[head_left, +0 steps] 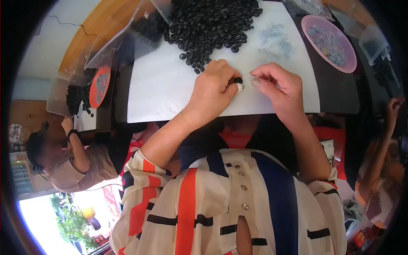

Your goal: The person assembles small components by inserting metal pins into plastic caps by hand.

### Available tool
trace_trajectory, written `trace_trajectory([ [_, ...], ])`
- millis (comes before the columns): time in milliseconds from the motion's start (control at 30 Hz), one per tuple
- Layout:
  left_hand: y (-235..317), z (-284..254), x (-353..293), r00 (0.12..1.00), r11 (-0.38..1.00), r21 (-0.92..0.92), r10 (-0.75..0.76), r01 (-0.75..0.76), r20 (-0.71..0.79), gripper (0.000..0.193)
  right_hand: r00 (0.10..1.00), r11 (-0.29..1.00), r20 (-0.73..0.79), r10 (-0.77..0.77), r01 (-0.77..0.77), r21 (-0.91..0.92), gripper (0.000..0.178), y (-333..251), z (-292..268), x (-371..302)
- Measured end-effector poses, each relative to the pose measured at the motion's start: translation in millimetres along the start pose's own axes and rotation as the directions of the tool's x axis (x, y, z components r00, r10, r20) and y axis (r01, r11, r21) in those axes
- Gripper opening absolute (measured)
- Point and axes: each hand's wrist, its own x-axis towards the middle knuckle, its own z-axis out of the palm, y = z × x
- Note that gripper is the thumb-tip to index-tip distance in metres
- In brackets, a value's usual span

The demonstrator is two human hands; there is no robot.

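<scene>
My left hand (216, 85) is closed around a small black round plastic piece (238, 80), held between thumb and finger. Something white is wrapped on the thumb tip. Just to the right, my right hand (280, 83) pinches a tiny pale piece (253, 78), too small to name. The two hands are a short gap apart above a white sheet (157, 91). Beyond them lies a large heap of black round plastic pieces (208, 25), some showing holes. Thin silvery-blue pieces (276, 42) are scattered on the sheet at the far right.
A pink bowl (352, 63) of small silvery pieces stands at the right. Clear plastic bins (123, 38) stand at the far left. Beside an orange bowl (93, 95), another person (80, 161) works at the left. A further person's arm (384, 131) shows at the right.
</scene>
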Motion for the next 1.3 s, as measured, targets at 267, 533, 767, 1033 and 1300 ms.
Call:
trace_trajectory([
  [267,7.3,-0.4,-8.2,0.992,0.974,-0.189,-0.122,0.122,0.011,0.015,0.966,0.949,0.086,-0.244,0.256,-0.183,0.017,-8.6,12.2,6.5],
  [533,17.3,-16.2,-9.9,0.916,0.743,-0.542,-0.371,0.393,0.154,0.017,0.932,0.901,0.163,-0.324,0.356,-0.248,0.021,-21.5,11.6,8.0],
  [767,7.8,-21.7,-16.8,0.84,0.404,-0.776,-0.463,0.483,0.282,0.017,0.938,0.916,0.183,-0.294,0.331,-0.225,0.029,-27.1,14.5,-0.9],
  [1033,17.5,-17.9,-29.7,0.823,0.33,-0.82,-0.501,0.467,0.267,0.015,0.884,0.804,0.186,-0.428,0.467,-0.368,0.029,-27.5,21.7,-4.6],
  [1300,19.5,-26.5,-43.2,0.843,0.253,-0.881,-0.479,0.4,0.245,0.016,0.92,0.903,0.152,-0.361,0.385,-0.189,0.026,-33.8,32.7,1.5],
])
